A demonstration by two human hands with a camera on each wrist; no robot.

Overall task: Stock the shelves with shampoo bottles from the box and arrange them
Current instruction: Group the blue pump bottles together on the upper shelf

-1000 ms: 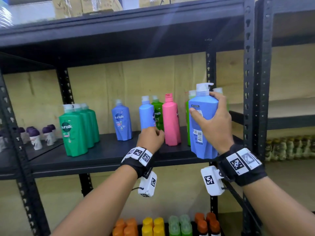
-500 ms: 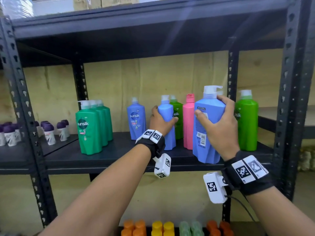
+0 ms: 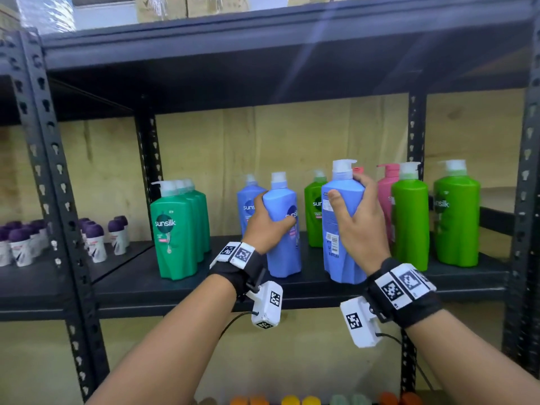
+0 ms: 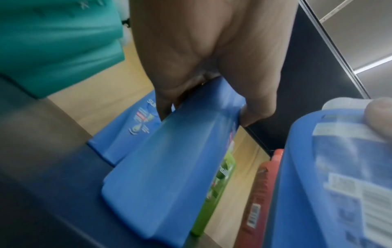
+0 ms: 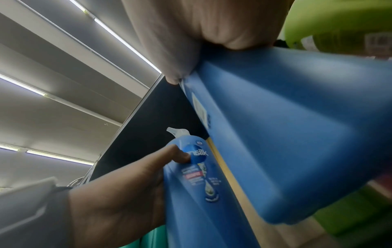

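On the black middle shelf [image 3: 140,287] my left hand [image 3: 270,226] grips a blue shampoo bottle [image 3: 285,244] around its waist; the bottle stands in front of another blue one [image 3: 247,200]. My right hand [image 3: 355,220] grips a taller blue pump bottle [image 3: 340,229] near its shoulder, back label toward me, base at the shelf's front. I cannot tell whether that base touches. The left wrist view shows my left hand [image 4: 212,67] on its bottle [image 4: 169,159]. The right wrist view shows my right hand [image 5: 201,33] on the pump bottle [image 5: 297,134].
Teal-green bottles [image 3: 175,229] stand in a row at the left. Lime-green bottles [image 3: 314,211] [image 3: 409,217] [image 3: 455,214] and pink ones [image 3: 385,197] stand behind and right of my hands. Small purple-capped bottles [image 3: 96,238] fill the neighbouring shelf. Steel uprights [image 3: 523,200] frame the bay.
My left hand has closed round its blue bottle and drawn it forward and left, away from the lime and pink ones. My right hand has carried the pump bottle leftward.
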